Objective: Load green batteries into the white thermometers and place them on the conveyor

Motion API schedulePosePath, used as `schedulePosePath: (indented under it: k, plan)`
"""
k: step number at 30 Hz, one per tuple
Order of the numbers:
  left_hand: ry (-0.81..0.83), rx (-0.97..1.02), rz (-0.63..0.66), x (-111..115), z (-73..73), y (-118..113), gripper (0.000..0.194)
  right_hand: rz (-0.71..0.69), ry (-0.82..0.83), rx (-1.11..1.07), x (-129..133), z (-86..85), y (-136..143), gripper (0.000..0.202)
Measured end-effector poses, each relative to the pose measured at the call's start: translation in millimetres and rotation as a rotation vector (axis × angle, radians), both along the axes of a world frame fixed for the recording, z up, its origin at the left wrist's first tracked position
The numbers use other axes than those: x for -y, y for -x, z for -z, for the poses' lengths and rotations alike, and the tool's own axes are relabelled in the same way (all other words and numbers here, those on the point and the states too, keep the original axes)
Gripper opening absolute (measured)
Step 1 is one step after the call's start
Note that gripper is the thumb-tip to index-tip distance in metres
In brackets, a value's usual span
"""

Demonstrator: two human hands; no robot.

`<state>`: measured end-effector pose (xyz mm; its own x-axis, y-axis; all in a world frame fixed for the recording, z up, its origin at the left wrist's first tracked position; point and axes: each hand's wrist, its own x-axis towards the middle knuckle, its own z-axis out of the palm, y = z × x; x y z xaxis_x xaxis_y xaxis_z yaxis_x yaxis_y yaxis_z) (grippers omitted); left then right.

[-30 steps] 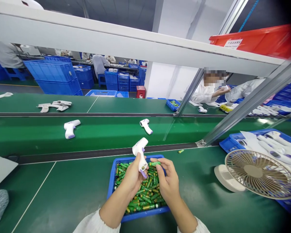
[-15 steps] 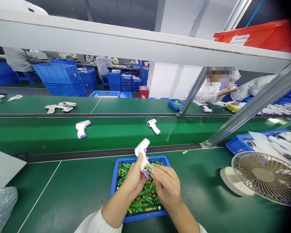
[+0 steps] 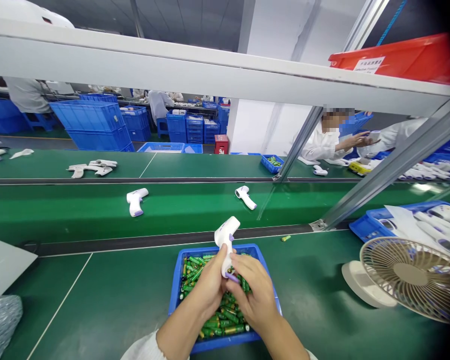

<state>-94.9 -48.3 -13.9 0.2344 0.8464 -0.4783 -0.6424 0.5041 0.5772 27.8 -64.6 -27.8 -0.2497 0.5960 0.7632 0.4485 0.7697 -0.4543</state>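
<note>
A white gun-shaped infrared thermometer (image 3: 225,235) is gripped by its handle in my left hand (image 3: 210,282), its head pointing up and away. The purple battery flap (image 3: 231,276) hangs open at the handle's lower end. My right hand (image 3: 257,287) closes around that end, index finger against the handle and thumb by the flap. A small gold and green battery end (image 3: 230,270) shows between the fingers, partly hidden. Below both hands sits a blue tray (image 3: 175,280) full of green and gold batteries (image 3: 225,317).
Two thermometers, one left (image 3: 136,202) and one right (image 3: 245,197), lie on the green conveyor belt (image 3: 187,205). A loose battery (image 3: 285,238) rests on the bench. On the right stand a fan (image 3: 408,275) and a blue bin (image 3: 371,225) of white parts. A shelf (image 3: 210,65) crosses overhead.
The battery held in my right fingers has gone into the handle end and is mostly hidden now. The thermometer shifted slightly right. Both thermometers on the belt moved right.
</note>
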Motion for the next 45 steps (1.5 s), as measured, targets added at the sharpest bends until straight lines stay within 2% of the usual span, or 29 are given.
schedulePosePath:
  k: [5, 9, 12, 14, 15, 18, 20, 22, 25, 27, 29, 31, 34, 37, 39, 42, 45]
  plan:
    - [-0.045, 0.074, 0.111, 3.8, -1.2, -3.0, 0.044, -0.035, 0.165, -0.194, -3.3, 3.4, 0.0, 0.030]
    - [-0.058, 0.104, 0.117, 4.5, 0.0, -7.4, 0.046, -0.064, 0.253, -0.290, -3.2, 4.0, 1.4, 0.025]
    - [-0.048, -0.005, 0.075, 1.1, 4.3, -8.0, 0.047, -0.052, 0.278, -0.258, -5.8, 5.4, 4.4, 0.020]
    - [-0.116, -0.233, 0.037, -4.4, 5.8, -4.9, 0.043, -0.006, 0.278, -0.180, -8.3, 7.2, 4.9, 0.020]
    - [-0.195, -0.412, 0.023, -8.5, 5.4, -2.1, 0.041, 0.034, 0.272, -0.144, -9.4, 8.4, 4.5, 0.021]
    - [-0.450, -1.119, 0.033, -26.7, 0.5, 11.2, 0.042, 0.161, 0.311, -0.031, -11.1, 13.2, 3.1, 0.020]
    - [-0.517, -1.512, 0.099, -44.6, -2.7, 22.5, 0.050, 0.196, 0.400, 0.127, -11.1, 16.2, 4.4, 0.016]
    - [-0.520, -1.710, 0.138, -66.9, -3.2, 34.2, 0.053, 0.202, 0.469, 0.340, -10.7, 18.5, 7.9, 0.016]
    - [-0.485, -1.725, 0.105, -102.9, -0.6, 49.1, 0.051, 0.208, 0.485, 0.535, -9.7, 20.6, 13.8, 0.017]
    - [-0.459, -1.678, 0.074, -121.5, -0.3, 53.7, 0.047, 0.203, 0.483, 0.557, -9.5, 22.0, 15.5, 0.019]
    - [-0.464, -1.617, 0.054, -128.5, -3.0, 50.5, 0.038, 0.220, 0.463, 0.494, -10.1, 24.0, 14.4, 0.020]
    - [-0.505, -1.528, 0.042, -120.3, -6.6, 38.5, 0.035, 0.269, 0.433, 0.333, -11.3, 26.2, 11.1, 0.026]
    - [-0.683, -1.358, 0.052, -83.1, -6.8, 11.6, 0.040, 0.378, 0.457, -0.045, -14.2, 28.8, 4.0, 0.048]
    - [-1.007, -1.224, 0.121, -41.1, 2.2, -9.4, 0.035, 0.384, 0.610, -0.438, -18.4, 28.4, -2.7, 0.056]
    - [-1.135, -1.222, 0.186, -24.4, 10.3, -16.5, 0.035, 0.330, 0.717, -0.643, -21.6, 26.1, -5.8, 0.057]
    - [-1.148, -1.246, 0.235, -18.4, 20.1, -20.8, 0.036, 0.278, 0.802, -0.780, -25.0, 20.9, -8.1, 0.058]
    - [-1.097, -1.235, 0.237, -20.3, 22.2, -21.6, 0.034, 0.235, 0.832, -0.776, -25.5, 16.3, -8.6, 0.057]
